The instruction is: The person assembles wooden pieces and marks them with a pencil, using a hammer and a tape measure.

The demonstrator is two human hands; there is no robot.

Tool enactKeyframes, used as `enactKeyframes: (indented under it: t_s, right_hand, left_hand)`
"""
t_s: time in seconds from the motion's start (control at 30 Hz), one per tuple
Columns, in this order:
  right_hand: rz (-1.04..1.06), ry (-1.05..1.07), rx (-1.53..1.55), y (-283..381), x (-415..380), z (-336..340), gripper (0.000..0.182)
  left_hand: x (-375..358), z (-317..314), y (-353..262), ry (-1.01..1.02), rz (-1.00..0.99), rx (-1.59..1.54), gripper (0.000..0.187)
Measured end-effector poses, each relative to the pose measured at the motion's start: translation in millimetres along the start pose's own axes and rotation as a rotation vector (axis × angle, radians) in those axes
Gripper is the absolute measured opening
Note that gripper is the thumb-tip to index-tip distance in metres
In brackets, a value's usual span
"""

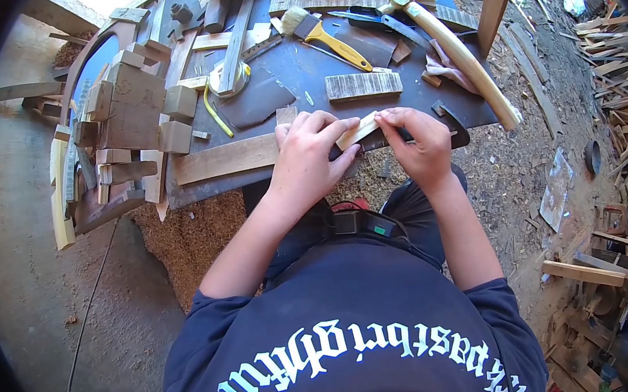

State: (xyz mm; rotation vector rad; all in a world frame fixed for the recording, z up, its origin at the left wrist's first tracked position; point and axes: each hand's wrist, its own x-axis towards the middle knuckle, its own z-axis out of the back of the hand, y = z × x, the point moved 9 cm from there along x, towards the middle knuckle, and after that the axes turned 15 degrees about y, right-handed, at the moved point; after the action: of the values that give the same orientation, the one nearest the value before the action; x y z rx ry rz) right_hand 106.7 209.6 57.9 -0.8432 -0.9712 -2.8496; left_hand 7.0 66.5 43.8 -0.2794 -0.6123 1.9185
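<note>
A small pale strip of wood (358,130) is held over the near edge of the workbench. My left hand (308,153) grips its left end between thumb and fingers. At the other end, the fingertips of my right hand (422,144) are pinched closed on the strip. Beside my left hand a flat wooden board (227,159) lies along the bench edge, its right end partly covered by that hand. Just beyond both hands rests a striped, rough-faced wood block (363,85).
On the dark workbench (263,99) lie a yellow-handled brush (333,39), a hammer (459,53) and a tape measure (231,79). Wooden blocks (131,104) are stacked at the left. Scrap wood (624,75) is piled at the right, with sawdust on the ground.
</note>
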Motion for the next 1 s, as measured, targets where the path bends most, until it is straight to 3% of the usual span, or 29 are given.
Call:
enactKeyframes:
  t_s: [0.23,0.57,1.0]
  right_hand:
    - [0.081,-0.015,-0.162,21,-1,-10,0.014]
    - [-0.097,-0.202,-0.056,5,-10,-10,0.018]
    - [-0.112,-0.137,0.039,-3,-10,-10,0.012]
  left_hand:
    - [-11,8,2,-0.040,0.013,0.064,0.037]
    - [-16,7,7,-0.053,0.013,0.027,0.033]
    - [1,10,-2,-0.020,-0.059,-0.001,0.035]
